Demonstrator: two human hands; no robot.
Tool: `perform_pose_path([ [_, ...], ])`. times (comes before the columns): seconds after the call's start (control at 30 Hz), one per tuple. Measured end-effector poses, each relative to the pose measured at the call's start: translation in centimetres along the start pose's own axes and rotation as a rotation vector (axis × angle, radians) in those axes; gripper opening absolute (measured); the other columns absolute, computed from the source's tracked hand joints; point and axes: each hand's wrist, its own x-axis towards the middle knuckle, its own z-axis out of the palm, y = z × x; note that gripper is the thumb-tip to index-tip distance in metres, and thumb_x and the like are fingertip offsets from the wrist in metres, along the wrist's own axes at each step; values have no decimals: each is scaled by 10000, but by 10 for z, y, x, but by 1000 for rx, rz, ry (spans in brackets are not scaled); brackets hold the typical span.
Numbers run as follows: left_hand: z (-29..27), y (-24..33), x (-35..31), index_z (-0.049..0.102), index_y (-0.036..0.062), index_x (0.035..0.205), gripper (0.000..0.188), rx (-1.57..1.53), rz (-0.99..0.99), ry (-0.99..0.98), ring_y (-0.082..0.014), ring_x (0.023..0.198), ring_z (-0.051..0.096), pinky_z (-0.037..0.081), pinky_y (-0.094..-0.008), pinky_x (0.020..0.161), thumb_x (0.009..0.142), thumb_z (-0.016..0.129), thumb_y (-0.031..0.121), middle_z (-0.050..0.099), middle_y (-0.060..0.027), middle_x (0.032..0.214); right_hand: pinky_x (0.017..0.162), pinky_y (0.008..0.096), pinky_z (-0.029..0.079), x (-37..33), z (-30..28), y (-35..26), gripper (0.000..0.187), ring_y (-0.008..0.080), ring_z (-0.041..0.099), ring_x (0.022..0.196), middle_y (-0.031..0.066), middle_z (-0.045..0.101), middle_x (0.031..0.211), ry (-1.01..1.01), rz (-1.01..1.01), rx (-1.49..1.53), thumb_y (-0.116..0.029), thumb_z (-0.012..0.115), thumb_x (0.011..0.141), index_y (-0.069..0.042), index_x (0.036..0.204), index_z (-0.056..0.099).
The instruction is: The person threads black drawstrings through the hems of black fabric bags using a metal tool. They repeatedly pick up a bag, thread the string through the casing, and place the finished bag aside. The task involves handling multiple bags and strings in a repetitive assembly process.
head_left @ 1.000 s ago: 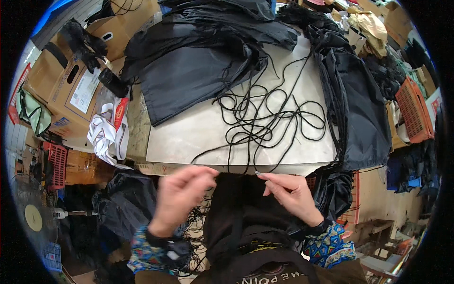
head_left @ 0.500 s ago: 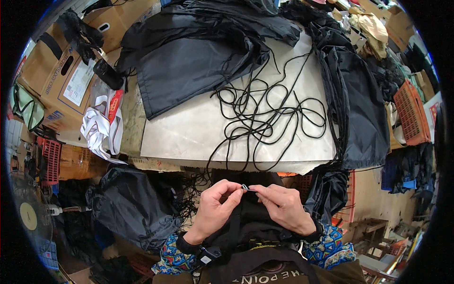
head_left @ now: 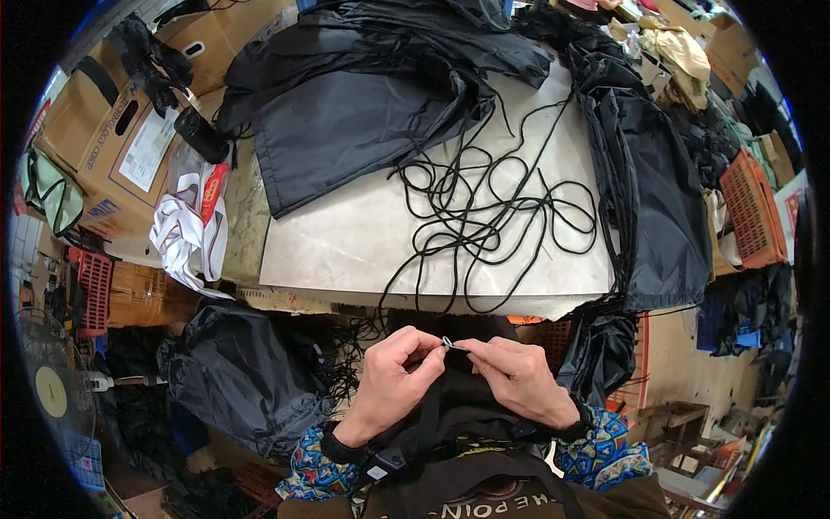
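Note:
Between my two hands, just in front of the table edge, is a small thin metal pin with a looped end (head_left: 448,342), too small to make out fully. My left hand (head_left: 396,372) pinches it at the looped end with thumb and forefinger. From the other side my right hand (head_left: 516,370) grips its straight end, fingers bent and pressed together. Beyond them, a long black cord (head_left: 471,238) lies in loose tangled loops on the pale board (head_left: 337,255). Some of its strands run over the near edge towards my lap. Black fabric (head_left: 346,138) covers the board's far left.
A stack of black fabric pieces (head_left: 661,190) hangs over the table's right side. At the left are a cardboard box (head_left: 104,164), a black thread spool (head_left: 201,136) and white straps (head_left: 177,233). An orange basket (head_left: 754,208) stands far right, a fan (head_left: 54,394) low left.
Both hands stay almost in place, still pinching the pin. The view has shifted very slightly, and the cord and fabric lie as before.

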Motion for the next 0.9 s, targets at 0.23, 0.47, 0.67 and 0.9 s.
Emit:
perform_pose_path([
  [0.23,1,-1,0,625,-33,857,80,20,3,-1,-59,649,540,431,-201,570,818,643,34,580,-31,732,540,334,475,1,-2,-2,272,265,592,623,126,570,726,-38,43,9,-2,612,793,-18,1065,609],
  [0.47,5,-4,-3,626,-31,857,76,-103,-39,46,-79,666,583,469,-213,584,819,646,31,605,-46,762,564,344,479,3,-4,-4,259,285,590,638,139,577,733,-37,55,32,-3,599,811,-8,1070,607],
  [0.67,4,-5,-1,640,-23,890,91,-73,-69,61,-81,666,593,472,-203,586,826,652,40,624,-48,765,571,349,476,6,-9,-6,228,285,592,641,150,583,728,-101,103,100,-9,599,819,4,1046,615],
  [0.9,7,-15,-4,639,-32,1007,160,-597,-262,-9,-95,635,603,514,-215,540,864,620,38,656,-94,829,554,348,475,4,-6,-3,222,286,593,625,145,581,726,-60,61,65,-12,597,821,-1,1043,616],
])
